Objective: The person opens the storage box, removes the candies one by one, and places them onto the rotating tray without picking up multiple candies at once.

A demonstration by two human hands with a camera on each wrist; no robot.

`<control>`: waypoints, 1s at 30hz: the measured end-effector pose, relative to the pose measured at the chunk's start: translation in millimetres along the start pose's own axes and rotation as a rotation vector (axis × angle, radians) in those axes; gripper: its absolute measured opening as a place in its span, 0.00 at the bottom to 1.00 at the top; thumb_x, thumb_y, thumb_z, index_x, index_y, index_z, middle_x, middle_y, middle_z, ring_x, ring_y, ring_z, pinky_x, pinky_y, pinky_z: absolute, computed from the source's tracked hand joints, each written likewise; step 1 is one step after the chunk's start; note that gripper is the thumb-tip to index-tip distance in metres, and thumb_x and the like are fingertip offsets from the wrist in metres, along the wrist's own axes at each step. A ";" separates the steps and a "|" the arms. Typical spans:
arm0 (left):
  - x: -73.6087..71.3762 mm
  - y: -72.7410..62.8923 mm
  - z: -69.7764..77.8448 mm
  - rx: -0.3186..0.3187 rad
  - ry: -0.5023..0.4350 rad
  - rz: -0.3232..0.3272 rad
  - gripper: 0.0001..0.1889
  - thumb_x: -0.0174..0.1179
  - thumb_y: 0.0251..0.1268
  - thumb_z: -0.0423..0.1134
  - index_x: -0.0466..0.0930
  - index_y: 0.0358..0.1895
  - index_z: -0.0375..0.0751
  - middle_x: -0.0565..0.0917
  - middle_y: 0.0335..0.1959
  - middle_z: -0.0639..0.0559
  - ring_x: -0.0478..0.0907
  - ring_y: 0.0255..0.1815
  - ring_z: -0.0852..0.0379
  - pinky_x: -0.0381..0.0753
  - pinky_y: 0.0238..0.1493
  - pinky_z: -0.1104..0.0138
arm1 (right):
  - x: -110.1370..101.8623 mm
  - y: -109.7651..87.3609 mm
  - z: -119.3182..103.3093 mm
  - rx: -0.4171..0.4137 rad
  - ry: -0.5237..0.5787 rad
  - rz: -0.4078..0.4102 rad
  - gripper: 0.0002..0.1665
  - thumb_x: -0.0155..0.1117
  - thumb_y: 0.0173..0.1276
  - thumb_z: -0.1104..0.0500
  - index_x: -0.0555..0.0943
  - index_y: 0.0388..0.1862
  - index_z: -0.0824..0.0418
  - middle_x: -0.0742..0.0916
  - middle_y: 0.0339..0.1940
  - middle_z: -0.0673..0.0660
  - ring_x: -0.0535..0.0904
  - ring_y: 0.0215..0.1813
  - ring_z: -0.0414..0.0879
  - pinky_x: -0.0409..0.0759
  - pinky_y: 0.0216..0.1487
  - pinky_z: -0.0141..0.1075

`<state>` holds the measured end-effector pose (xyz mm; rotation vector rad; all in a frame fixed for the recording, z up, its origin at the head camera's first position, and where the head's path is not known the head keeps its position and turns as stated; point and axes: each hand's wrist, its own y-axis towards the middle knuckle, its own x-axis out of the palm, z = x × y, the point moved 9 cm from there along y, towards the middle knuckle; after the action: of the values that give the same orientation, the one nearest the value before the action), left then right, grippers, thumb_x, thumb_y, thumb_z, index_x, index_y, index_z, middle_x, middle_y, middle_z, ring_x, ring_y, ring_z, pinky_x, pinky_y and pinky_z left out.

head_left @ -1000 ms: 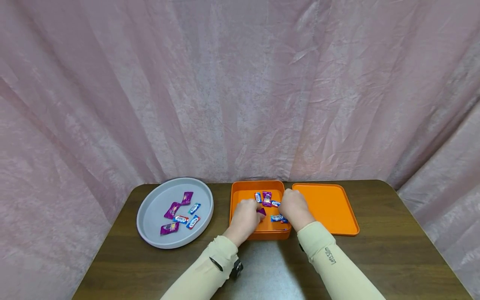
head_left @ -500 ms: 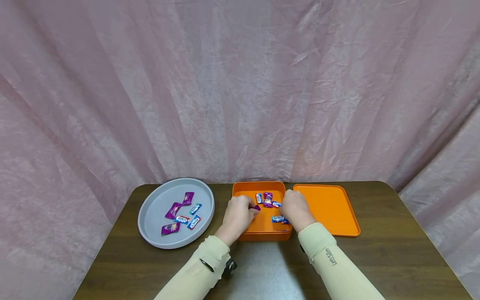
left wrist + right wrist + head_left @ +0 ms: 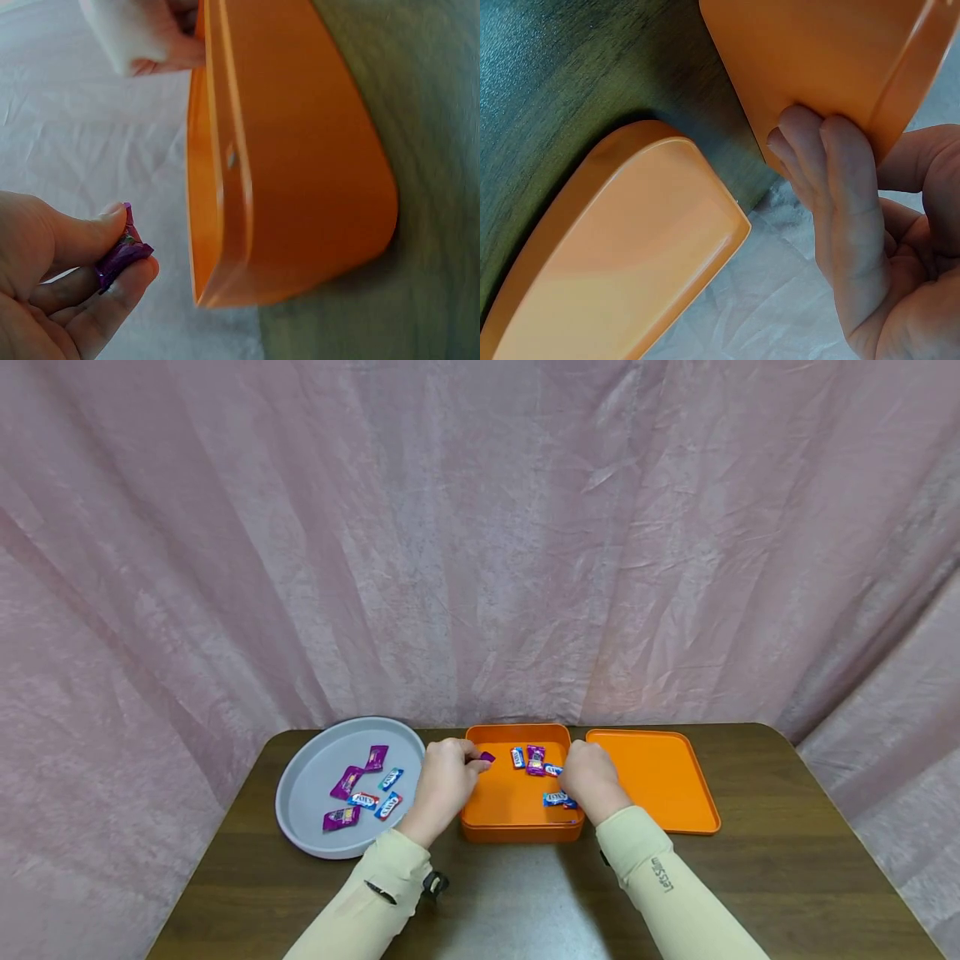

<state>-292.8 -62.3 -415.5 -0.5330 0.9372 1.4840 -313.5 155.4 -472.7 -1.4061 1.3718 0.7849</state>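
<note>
Between thumb and fingertips, my left hand (image 3: 444,783) pinches a small purple-wrapped candy (image 3: 120,259). It hovers over the left rim of an orange box (image 3: 521,833), between the box and a round grey tray (image 3: 306,781). My right hand (image 3: 592,777) grips the right wall of that box, fingers outside and thumb over the rim. Inside the box lie a purple candy (image 3: 535,762) and several blue-and-white candies, among them one candy (image 3: 517,757) at the back; my right hand partly hides others. On the tray are purple candies (image 3: 341,818) and blue-and-white candies (image 3: 388,805).
An orange lid (image 3: 652,777) lies flat just right of the box. Everything stands on a dark wooden table (image 3: 765,827) with a pink curtain (image 3: 480,543) hanging behind its far edge.
My left hand has lifted the purple candy from inside the box and carried it left, toward the grey tray. My right hand has stayed at the box's right wall.
</note>
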 end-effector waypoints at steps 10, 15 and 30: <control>-40.8 -0.4 -28.0 0.018 -0.008 0.146 0.06 0.70 0.51 0.43 0.87 0.25 0.45 0.84 0.21 0.56 0.71 0.19 0.60 0.71 0.20 0.70 | 0.8 1.9 2.0 0.007 0.007 0.007 0.23 0.72 0.51 0.57 0.79 0.43 0.68 0.83 0.32 0.60 0.76 0.30 0.51 0.82 0.38 0.46; -56.4 -2.8 -51.8 -0.029 0.017 0.165 0.06 0.68 0.53 0.42 0.86 0.23 0.46 0.83 0.18 0.56 0.73 0.19 0.59 0.70 0.21 0.69 | 2.1 2.0 1.5 0.007 0.006 0.001 0.23 0.72 0.51 0.57 0.79 0.43 0.68 0.83 0.32 0.60 0.76 0.30 0.51 0.82 0.38 0.46; -70.0 -22.5 -117.0 -0.149 0.075 0.061 0.08 0.73 0.44 0.40 0.84 0.18 0.44 0.82 0.16 0.56 0.73 0.20 0.61 0.70 0.21 0.68 | 0.4 1.3 0.8 0.004 0.001 0.011 0.22 0.72 0.51 0.56 0.79 0.42 0.67 0.83 0.32 0.60 0.77 0.29 0.50 0.82 0.37 0.45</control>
<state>-283.3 -199.2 -431.7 -0.6780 0.9120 1.6064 -314.6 156.2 -473.6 -1.3965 1.3825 0.7884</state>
